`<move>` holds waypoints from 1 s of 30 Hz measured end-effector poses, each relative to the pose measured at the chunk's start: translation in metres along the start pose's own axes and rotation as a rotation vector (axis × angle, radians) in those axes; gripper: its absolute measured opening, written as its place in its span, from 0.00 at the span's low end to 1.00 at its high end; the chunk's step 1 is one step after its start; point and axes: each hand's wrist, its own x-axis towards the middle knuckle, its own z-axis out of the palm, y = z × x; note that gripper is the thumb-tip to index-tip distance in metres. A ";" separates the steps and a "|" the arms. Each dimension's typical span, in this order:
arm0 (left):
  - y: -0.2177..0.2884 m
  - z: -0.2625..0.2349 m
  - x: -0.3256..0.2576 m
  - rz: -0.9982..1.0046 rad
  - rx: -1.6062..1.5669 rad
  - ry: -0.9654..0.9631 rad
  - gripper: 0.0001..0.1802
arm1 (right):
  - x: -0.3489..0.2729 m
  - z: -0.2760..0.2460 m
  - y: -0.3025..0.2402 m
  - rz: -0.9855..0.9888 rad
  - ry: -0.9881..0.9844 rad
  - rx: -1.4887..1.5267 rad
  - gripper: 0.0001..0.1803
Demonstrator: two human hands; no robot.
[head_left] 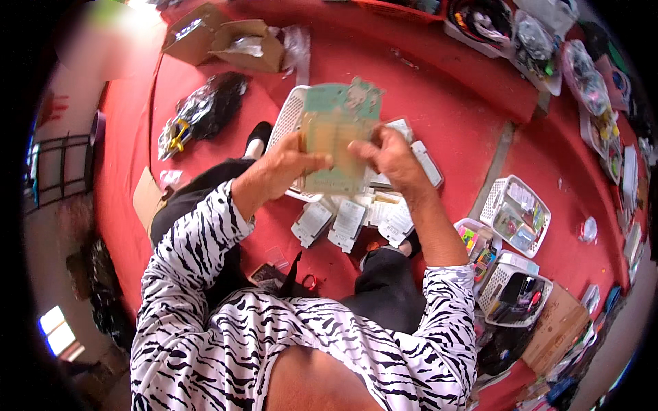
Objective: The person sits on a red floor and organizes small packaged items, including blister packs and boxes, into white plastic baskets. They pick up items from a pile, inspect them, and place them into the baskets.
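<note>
Red covering [459, 103] spread across the floor, and right above it, held up between two hands, was the green card [336, 154]! Left hand [284, 164] had the card's left edge, thumb laid across the front; right hand [394, 157] had the opposite edge, thumb angled inward over the face. Both were closed in a grip, with the card squarely between them and its top standing well clear of the knuckles.

Tough one to read, though: blur smeared the card's yellowish middle, so its contents could not be made out. Fingers behind it were hidden, and the card blocked much of the white basket [286, 118]. White packs [348, 222] lay fanned out below, some of them partly covered.

And the pose? Both forearms reached up and inward from zebra-striped sleeves [192, 233], the left slanting rightward, the right leaning left, wrists bent toward the card. Upper arms ran out wide on either side, elbows bent.
</note>
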 end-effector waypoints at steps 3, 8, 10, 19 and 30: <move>0.005 -0.056 0.000 0.232 -0.152 0.265 0.26 | 0.021 -0.011 0.000 -0.032 0.257 0.042 0.15; 0.058 -0.059 -0.027 0.340 -0.206 0.584 0.26 | 0.081 -0.008 0.071 0.128 0.317 -0.044 0.14; 0.059 -0.057 -0.025 0.314 -0.268 0.524 0.26 | 0.119 -0.007 0.155 0.143 0.318 0.005 0.13; 0.058 -0.050 -0.043 0.209 -0.197 0.527 0.29 | 0.165 0.062 0.234 0.706 0.419 -0.685 0.12; 0.049 -0.064 -0.043 0.150 -0.256 0.494 0.29 | 0.180 0.089 0.216 -0.379 -0.382 -1.779 0.13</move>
